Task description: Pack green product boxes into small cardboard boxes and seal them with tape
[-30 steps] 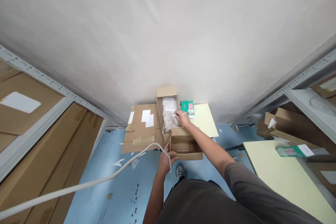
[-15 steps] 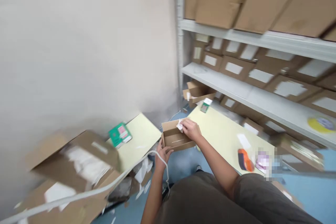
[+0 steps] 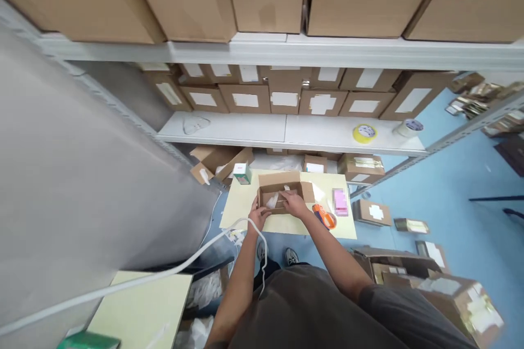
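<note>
A small open cardboard box (image 3: 282,181) rests on a pale yellow table (image 3: 245,212) in front of me. My left hand (image 3: 258,217) grips the box's near left wall. My right hand (image 3: 293,204) reaches into the box from the right, fingers bent over a small white packet (image 3: 272,200) lying inside. Whether the fingers hold the packet I cannot make out. A white cable (image 3: 172,270) loops past my left wrist.
On the table lie an orange tape dispenser (image 3: 324,216), a pink item (image 3: 339,201) and a small green-white box (image 3: 243,173). Metal shelves behind hold labelled cartons and a yellow tape roll (image 3: 364,133). More cartons (image 3: 417,272) stand on the blue floor at right; a second table (image 3: 143,305) is at lower left.
My view has swung right from the wall to the shelves. The small box, held in both hands, has come from the floor cartons to the yellow table.
</note>
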`<state>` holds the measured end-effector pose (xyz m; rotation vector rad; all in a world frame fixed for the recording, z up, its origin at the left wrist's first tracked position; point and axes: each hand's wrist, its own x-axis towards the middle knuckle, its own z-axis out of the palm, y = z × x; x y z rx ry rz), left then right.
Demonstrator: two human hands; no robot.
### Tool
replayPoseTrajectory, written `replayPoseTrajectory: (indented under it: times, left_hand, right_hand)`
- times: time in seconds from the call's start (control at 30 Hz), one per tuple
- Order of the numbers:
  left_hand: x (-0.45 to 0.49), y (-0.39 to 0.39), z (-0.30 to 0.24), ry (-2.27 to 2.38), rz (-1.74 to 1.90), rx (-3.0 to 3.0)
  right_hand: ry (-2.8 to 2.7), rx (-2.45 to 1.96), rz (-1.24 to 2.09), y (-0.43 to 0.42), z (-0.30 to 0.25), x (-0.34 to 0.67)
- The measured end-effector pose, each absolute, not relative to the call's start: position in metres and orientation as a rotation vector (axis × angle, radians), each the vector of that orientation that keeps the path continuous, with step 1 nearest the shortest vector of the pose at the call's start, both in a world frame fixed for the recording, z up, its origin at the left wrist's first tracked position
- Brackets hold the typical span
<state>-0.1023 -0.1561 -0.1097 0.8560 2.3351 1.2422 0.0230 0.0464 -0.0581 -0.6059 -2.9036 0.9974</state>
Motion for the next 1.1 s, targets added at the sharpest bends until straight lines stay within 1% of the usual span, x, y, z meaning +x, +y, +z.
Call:
replayPoseTrajectory:
  times: [0.13, 0.3, 0.4, 0.5, 0.6, 0.73, 0.83, 0.9, 1.1]
  left_hand:
    - [-0.127, -0.122, -0.125, 2.240, 1.163, 0.878]
    - [-0.151, -0.097, -0.141, 2.185, 1.019, 0.931]
    - [-0.163, -0.092, -0.150, 2.186, 0.950, 0.957]
    - [-0.178, -0.094, -0.153, 2.168, 0.960, 0.992]
    - [-0.201, -0.100, -0.147, 2.175, 0.996, 0.992]
    - [-0.251, -0.110, -0.125, 2.345, 0.909, 0.766]
    - [-0.297, -0.116, -0.106, 2.558, 0.846, 0.577]
    - [-0.328, -0.118, -0.096, 2.597, 0.847, 0.574]
    - [-0.389, -0.108, -0.090, 2.389, 0.738, 0.859]
  right_hand:
    - [-2.704, -0.732, 1.060, 0.068, -0.077, 0.037]
    - [-2.458, -0.849, 1.016, 0.081, -0.084, 0.046]
    - [-2.400, -0.899, 1.135, 0.083, -0.084, 0.034]
    - [-2.238, -0.966, 1.391, 0.079, -0.088, 0.001]
    - [-2.009, -0.964, 1.730, 0.068, -0.094, -0.050]
    - [-1.861, -0.851, 2.072, 0.051, -0.101, -0.130]
    - [-1.914, -0.926, 2.161, 0.040, -0.108, -0.184]
    - [-1.968, -0.971, 2.180, 0.033, -0.113, -0.212]
    - [-2.016, -0.898, 2.174, 0.008, -0.121, -0.258]
